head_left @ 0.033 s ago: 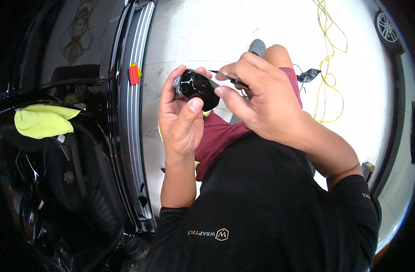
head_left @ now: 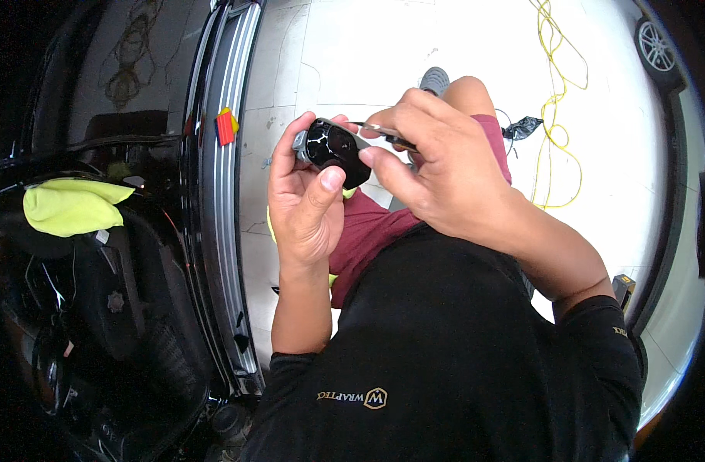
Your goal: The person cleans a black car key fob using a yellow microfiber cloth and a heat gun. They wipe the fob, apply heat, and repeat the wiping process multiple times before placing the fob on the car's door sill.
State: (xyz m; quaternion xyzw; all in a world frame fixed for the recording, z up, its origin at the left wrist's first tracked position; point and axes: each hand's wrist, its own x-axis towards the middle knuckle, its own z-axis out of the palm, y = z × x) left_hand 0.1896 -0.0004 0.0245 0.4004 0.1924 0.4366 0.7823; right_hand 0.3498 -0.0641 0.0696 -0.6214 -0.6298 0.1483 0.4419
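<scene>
My left hand [head_left: 308,212] is closed round a small glossy black part [head_left: 341,158] with rounded corners, its thumb on the near edge and its fingers behind. A grey piece [head_left: 299,145] shows at the part's left end. Pinched in my right hand [head_left: 454,165] is a slim cutting knife [head_left: 391,136], its thin tip at the far right edge of the black part. My right thumb rests against or very close to that part's right side. Whether the blade touches the surface I cannot tell.
To my left stands a black car body with a metal-striped door sill [head_left: 233,196]; red and yellow squeegees [head_left: 226,127] lie on it. A lime cloth [head_left: 75,206] hangs further left. Yellow cable [head_left: 557,108] and a crumpled black piece [head_left: 524,128] lie on the pale floor.
My right hand and the knife have shifted slightly left, along the black part's edge. My left hand keeps its hold.
</scene>
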